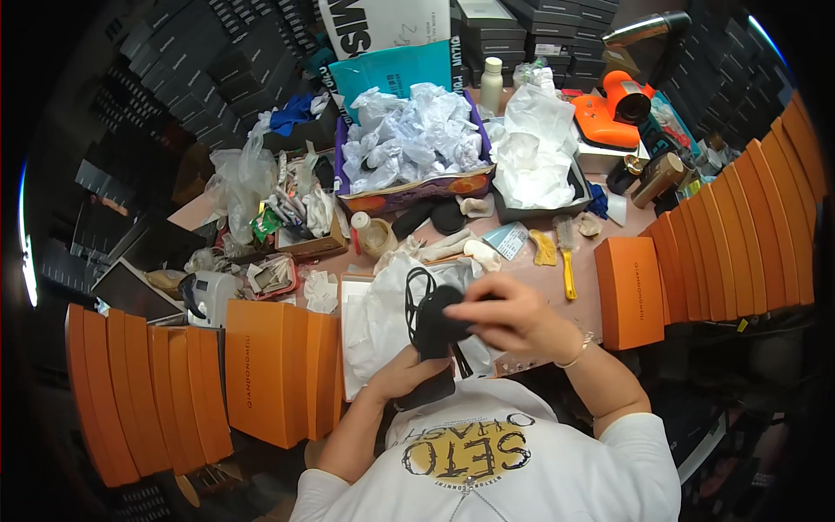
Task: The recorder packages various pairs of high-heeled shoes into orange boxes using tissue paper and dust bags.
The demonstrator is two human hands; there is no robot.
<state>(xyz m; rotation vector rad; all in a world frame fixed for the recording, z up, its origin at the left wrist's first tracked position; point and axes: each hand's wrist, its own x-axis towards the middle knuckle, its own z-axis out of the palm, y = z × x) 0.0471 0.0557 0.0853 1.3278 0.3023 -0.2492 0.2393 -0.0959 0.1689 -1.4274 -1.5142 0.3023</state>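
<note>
My left hand is wrapped round a black shoe with thin looped straps, held in front of my chest. The thumb lies across its lower dark part, and narrow black strips hang beside it. My right hand is at the shoe's right side, with thumb and forefinger drawn together against its rounded black end. Whether a small piece is pinched there is hidden. Under the shoe, crumpled white tissue paper lies in a pale open box.
Orange boxes stand in rows at left and right. Behind are a purple carton of crumpled white paper, a glass jar, a yellow-handled brush and an orange device. Dark boxes are stacked at the back.
</note>
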